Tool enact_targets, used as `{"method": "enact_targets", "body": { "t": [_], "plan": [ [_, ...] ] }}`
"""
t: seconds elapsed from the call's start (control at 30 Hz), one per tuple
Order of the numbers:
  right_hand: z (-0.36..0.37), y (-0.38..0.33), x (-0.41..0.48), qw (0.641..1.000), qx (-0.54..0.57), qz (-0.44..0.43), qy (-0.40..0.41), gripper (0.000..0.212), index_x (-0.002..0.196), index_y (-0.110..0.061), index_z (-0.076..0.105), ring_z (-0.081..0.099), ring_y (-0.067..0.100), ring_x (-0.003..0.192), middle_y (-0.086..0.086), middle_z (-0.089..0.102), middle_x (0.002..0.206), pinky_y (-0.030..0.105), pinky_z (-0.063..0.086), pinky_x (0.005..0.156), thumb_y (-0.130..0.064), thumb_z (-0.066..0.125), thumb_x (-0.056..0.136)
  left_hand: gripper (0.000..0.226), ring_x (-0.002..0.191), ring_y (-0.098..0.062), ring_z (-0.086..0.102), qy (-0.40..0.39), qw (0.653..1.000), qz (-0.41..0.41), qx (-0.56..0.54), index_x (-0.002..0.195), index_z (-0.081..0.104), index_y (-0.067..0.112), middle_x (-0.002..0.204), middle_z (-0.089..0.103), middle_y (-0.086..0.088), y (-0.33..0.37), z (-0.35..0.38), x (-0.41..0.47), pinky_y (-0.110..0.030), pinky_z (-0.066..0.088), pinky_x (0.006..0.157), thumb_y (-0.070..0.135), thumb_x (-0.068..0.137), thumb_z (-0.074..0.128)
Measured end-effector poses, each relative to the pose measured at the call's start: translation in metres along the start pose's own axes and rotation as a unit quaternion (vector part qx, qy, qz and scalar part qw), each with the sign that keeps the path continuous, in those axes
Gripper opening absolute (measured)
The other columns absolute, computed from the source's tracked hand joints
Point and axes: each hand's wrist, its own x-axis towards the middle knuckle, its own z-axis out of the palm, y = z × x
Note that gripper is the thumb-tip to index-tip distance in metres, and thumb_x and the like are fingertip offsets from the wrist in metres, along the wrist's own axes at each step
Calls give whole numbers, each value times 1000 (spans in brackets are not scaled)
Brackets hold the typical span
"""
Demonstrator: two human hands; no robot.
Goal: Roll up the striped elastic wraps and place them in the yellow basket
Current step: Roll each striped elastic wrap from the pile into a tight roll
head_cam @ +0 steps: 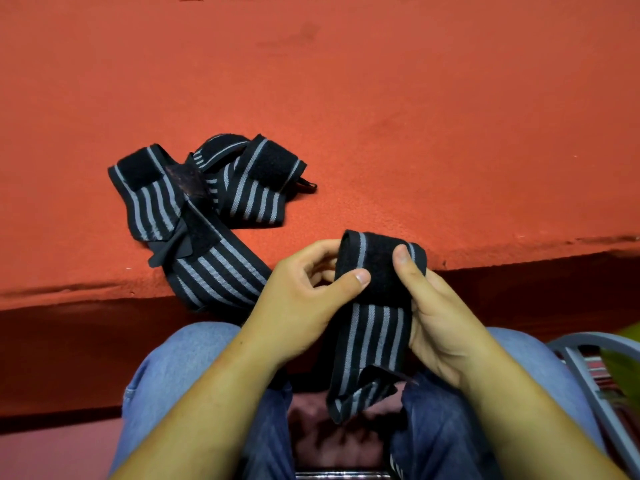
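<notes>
just off the near edge of the red desk [450, 116], over a lap in jeans [180, 368], both hands hold one striped elastic wrap [377, 327]. left hand [304, 299] and right hand [440, 317] curl round its folded black top, thumbs pressed on it, tail hanging below. on the desk by that edge lie loose wraps [207, 202] in a heap, one strip running over the edge. a grey frame [588, 339] sits below the desk, at right.

Textured red-orange ledge [415, 98], grey metal frame [595, 341] at right
</notes>
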Motion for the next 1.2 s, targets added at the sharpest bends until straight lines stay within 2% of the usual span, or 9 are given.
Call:
{"method": "enact_targets", "body": {
  "t": [0.2,0.27,0.4,0.57,0.77,0.9,0.97,1.1,1.2],
  "plan": [
    [0,-3,-3,997,19,58,-37,65,133,-9,68,70,33,120,18,73,127,48,48,109,-60,48,97,32,106,-11,74,15,999,29,-8,126,70,17,114,78,3,4,1,0,-21,56,90,6,96,71],
    [1,-4,-3,997,25,62,-41,64,131,-10,69,70,31,120,18,73,127,46,52,108,-59,45,99,37,112,-10,72,17,999,34,1,130,68,19,120,76,4,3,0,1,-26,56,95,7,96,71],
    [1,-3,-2,998,31,52,-29,60,125,-13,74,71,30,119,17,74,126,43,57,103,-59,48,97,42,125,-7,64,20,997,58,54,133,67,24,128,71,8,0,-2,2,-34,50,110,5,95,72],
    [2,-2,-1,999,40,35,-9,72,127,-11,73,69,33,122,19,72,128,48,46,111,-67,55,85,45,125,-9,63,7,992,83,98,128,69,31,125,69,11,-2,-2,2,-31,48,110,2,94,73],
    [1,-2,-1,999,42,5,22,66,127,-4,70,71,35,118,23,72,124,48,52,106,-58,60,89,44,132,-12,59,-13,991,100,90,124,70,33,130,65,12,-4,-2,4,-38,48,112,1,93,73],
    [3,-5,-2,996,55,-32,59,56,125,-4,69,74,35,109,23,75,117,44,61,93,-46,64,89,50,127,-12,61,15,992,84,97,127,58,36,128,63,13,-2,0,1,-34,49,109,10,90,79],
    [2,-6,-1,992,76,-50,82,57,127,-4,68,75,34,105,23,75,116,43,62,88,-44,66,87,47,118,-11,62,53,988,82,123,119,54,37,120,60,15,-2,-1,0,-30,50,103,21,86,83],
    [0,-6,2,987,79,-90,111,58,132,-2,63,72,36,111,24,73,121,45,59,92,-41,67,89,24,100,-16,59,35,971,131,198,101,70,31,104,55,9,-2,0,-1,-20,45,91,28,83,86],
    [-1,-5,2,986,81,-100,108,55,134,-2,61,70,40,117,24,72,123,52,56,99,-37,65,91,27,98,-11,57,10,965,132,226,109,76,30,100,53,8,-3,4,-2,-12,39,88,29,84,85]
  ]
}}
